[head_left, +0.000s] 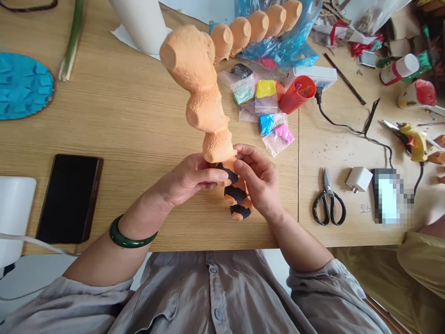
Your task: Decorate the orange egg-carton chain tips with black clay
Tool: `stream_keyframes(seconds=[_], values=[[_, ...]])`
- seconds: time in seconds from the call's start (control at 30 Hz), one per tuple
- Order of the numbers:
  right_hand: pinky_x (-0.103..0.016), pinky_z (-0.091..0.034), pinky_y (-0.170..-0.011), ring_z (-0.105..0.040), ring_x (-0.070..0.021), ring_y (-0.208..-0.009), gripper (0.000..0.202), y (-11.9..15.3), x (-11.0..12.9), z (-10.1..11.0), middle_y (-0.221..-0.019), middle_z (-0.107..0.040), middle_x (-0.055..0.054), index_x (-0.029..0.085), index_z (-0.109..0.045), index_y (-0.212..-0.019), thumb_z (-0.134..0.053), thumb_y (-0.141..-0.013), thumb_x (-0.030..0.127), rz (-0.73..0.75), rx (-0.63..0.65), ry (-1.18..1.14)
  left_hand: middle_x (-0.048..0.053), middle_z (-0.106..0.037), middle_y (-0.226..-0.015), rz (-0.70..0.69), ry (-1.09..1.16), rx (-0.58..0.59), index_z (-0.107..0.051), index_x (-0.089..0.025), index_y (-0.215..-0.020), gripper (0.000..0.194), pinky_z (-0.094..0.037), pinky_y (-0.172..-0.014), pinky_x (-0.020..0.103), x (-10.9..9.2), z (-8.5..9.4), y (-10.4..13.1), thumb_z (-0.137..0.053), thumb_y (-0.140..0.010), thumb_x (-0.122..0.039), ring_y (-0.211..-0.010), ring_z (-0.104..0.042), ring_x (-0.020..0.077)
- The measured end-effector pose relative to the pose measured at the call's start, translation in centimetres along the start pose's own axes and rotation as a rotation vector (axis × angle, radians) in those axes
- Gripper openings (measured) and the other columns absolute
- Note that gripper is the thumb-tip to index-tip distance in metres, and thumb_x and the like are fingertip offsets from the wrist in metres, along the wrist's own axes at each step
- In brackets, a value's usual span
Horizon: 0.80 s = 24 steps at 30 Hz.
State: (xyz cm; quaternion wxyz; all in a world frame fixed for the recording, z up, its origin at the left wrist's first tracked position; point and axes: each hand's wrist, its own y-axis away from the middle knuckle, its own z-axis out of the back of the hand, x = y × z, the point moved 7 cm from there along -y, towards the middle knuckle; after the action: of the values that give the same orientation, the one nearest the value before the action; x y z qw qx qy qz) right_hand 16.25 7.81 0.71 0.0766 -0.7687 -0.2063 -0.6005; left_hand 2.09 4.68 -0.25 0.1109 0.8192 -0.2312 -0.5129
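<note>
Both hands hold a long, bumpy, segmented orange piece (212,104) that looks covered in soft clay. It rises away from me over the table, with its biggest lump at the far end. Black patches (235,194) show between orange bits on its near end. My left hand (191,178) is closed on it from the left, its thumb lying across a black patch. From the right, my right hand (260,183) pinches the orange edge between thumb and fingers. Behind it stretches a row of orange knobs (257,27); whether the two are joined I cannot tell.
Several small bags of coloured clay (266,89) lie beside a red cup (298,94) and a white power strip (321,76). Black-handled scissors (328,199), a white charger (359,179) and a yellow glue gun (413,139) are rightward. A black phone (69,199) lies left. Another person's fingers (438,155) show at right.
</note>
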Motion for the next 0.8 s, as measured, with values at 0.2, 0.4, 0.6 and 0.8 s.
stream_keyframes(seconds=[0.2,0.4,0.6,0.8], values=[[-0.033,-0.061,-0.075,-0.068,-0.0194,-0.086,0.023,0.3,-0.4,0.1,-0.096,-0.076,-0.002,0.034,-0.086,-0.119,-0.083,-0.1,0.047,0.017,-0.01,-0.013,0.0,-0.06,-0.072,-0.028,0.038,-0.05,-0.073,-0.018,-0.078,0.025,-0.035,-0.055,0.024,0.4,0.2,-0.2,-0.095,-0.068,-0.028,-0.065,-0.052,0.0119],[-0.036,-0.065,-0.085,-0.072,-0.0206,-0.089,0.022,0.4,-0.8,0.5,-0.1,-0.077,-0.002,0.032,-0.087,-0.119,-0.081,-0.1,0.04,-0.001,-0.046,0.014,0.004,-0.072,-0.078,-0.073,0.046,-0.055,-0.078,-0.017,-0.081,0.023,-0.043,-0.056,0.024,0.3,0.2,-0.3,-0.095,-0.072,-0.03,-0.068,-0.063,0.0144],[-0.034,-0.067,-0.097,-0.079,-0.0184,-0.099,0.021,-0.2,-1.4,0.3,-0.105,-0.083,0.001,0.033,-0.088,-0.119,-0.083,-0.099,0.036,-0.073,0.002,-0.114,-0.002,-0.056,-0.066,-0.06,0.062,-0.072,-0.073,-0.017,-0.082,0.028,-0.025,-0.047,0.022,0.7,0.7,-0.7,-0.095,-0.078,-0.036,-0.055,-0.041,0.0072],[-0.04,-0.068,-0.107,-0.083,-0.0243,-0.113,0.021,-0.4,-1.0,0.5,-0.115,-0.087,-0.001,0.031,-0.088,-0.117,-0.081,-0.098,0.037,-0.046,-0.018,-0.042,-0.004,-0.048,-0.066,-0.041,0.078,-0.009,-0.069,-0.018,-0.078,0.027,-0.032,-0.051,0.021,0.4,0.5,-0.6,-0.091,-0.072,-0.031,-0.059,-0.035,0.0076]])
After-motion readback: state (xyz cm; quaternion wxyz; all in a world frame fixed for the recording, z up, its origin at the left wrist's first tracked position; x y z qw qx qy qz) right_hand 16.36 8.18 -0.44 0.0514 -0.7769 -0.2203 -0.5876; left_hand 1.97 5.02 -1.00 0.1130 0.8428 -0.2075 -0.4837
